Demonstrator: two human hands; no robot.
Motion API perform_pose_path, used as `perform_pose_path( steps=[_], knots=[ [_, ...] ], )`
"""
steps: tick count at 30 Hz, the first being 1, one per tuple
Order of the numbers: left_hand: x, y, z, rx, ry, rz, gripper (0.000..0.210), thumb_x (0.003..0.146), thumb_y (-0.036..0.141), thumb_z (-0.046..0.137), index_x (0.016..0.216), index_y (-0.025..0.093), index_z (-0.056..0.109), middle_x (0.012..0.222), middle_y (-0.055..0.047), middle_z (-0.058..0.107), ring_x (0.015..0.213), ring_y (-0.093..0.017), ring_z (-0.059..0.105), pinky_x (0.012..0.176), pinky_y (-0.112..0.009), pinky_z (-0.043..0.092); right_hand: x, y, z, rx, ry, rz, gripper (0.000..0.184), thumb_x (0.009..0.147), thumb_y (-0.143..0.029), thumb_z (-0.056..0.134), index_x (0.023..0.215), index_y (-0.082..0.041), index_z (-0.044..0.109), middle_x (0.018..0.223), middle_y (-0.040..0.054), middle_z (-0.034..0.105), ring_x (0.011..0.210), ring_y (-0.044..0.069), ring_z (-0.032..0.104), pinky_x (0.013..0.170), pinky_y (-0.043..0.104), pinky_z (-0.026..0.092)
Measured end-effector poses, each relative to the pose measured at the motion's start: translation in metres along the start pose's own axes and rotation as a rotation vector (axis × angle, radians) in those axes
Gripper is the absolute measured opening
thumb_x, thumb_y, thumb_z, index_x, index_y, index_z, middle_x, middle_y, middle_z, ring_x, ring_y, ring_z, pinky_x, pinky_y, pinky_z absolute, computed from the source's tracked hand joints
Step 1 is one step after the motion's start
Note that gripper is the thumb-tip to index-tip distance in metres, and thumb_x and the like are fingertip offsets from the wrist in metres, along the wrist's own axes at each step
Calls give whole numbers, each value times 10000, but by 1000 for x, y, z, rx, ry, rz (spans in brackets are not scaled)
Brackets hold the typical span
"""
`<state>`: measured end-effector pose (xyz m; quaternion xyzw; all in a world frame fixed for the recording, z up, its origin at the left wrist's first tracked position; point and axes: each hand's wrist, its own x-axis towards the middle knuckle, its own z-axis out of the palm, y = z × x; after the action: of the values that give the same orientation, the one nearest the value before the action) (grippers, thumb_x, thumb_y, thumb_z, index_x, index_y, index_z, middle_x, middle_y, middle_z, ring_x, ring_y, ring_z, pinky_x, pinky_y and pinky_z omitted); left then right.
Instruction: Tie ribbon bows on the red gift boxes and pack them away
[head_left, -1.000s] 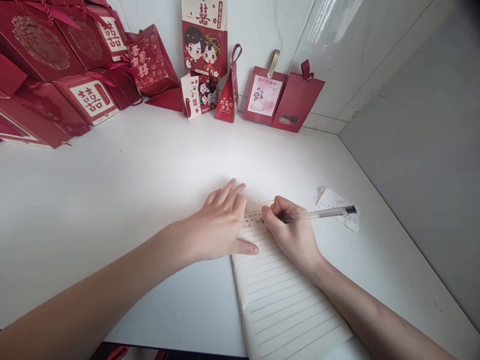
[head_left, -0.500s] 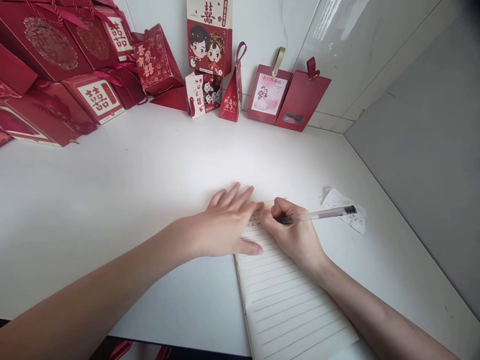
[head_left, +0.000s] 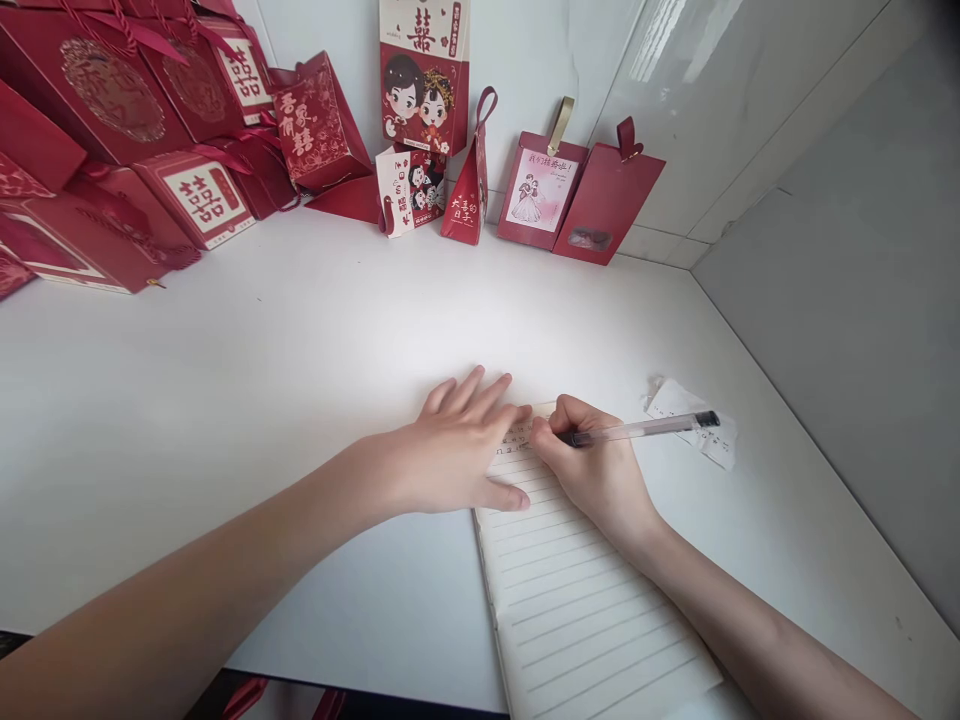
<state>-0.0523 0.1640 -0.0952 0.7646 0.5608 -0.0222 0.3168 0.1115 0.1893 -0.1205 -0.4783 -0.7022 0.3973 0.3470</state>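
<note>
Right now, from where I stand, the lined notebook lies bet. the person's two forearms on the white table, long axis running near to far w/ the far end leaning a bit left. Right hand is clamped on a clear pen, thumb & fingers pinched round its lower end, over the page's far part; the barrel lies crosswise, dark end pointing right, & I can't make out the tip past the fingers. Left hand is spread flat, palm down, gripping nothing, across the notebook's far left corner, w/ thumb on the page & outer fingers beyond it on the table. Handwriting shows in the narrow gap bet. the hands, so abt equally nr both; can't tell if they touch. Further right, a crumpled paper slip sits in line w/ the pen's dark end. Far left, red boxes are piled up; far right, two red packets stand nr the tiled wall
</note>
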Motion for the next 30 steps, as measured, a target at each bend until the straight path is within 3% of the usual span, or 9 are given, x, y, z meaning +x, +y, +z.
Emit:
perform_pose_path(
  steps=[6,19,25,28,30],
  knots=[
    [-1,0,1,-15,14,13,843,752,607,537,1453,249,235,1556,-56,-70,1402,-311,-180,1135,-542,9,0,-1,-2,86,83,47,296,737,-284,510,537,-208,306,484,-66,332,477,82,305,460,220,283],
    [-1,0,0,-14,24,31,822,753,617,530,1430,223,280,1559,-73,-50,1405,-319,-168,1133,-541,24,-1,-1,2,-2,-9,-11,306,733,-250,507,533,-204,280,496,-67,277,498,86,254,458,221,242],
    [0,-4,2,-44,58,50,822,733,601,569,1434,285,278,1560,-65,-22,1413,-331,-131,1125,-554,28,11,5,-13,173,95,55,341,797,-465,579,648,-201,421,533,-55,469,404,74,341,412,218,285],
    [0,-9,-1,-28,73,56,815,736,624,557,1438,332,264,1562,-51,-35,1411,-333,-139,1121,-553,32,26,20,-33,-2,190,-60,286,788,-464,618,811,-206,494,755,-10,577,471,97,472,461,238,376],
    [1,-14,-5,-18,80,44,807,741,624,555,1438,347,258,1560,-59,-43,1410,-329,-144,1118,-551,41,36,33,-47,-228,174,-245,173,818,-364,587,867,-207,534,894,37,598,708,158,570,629,281,455]
  ],
)
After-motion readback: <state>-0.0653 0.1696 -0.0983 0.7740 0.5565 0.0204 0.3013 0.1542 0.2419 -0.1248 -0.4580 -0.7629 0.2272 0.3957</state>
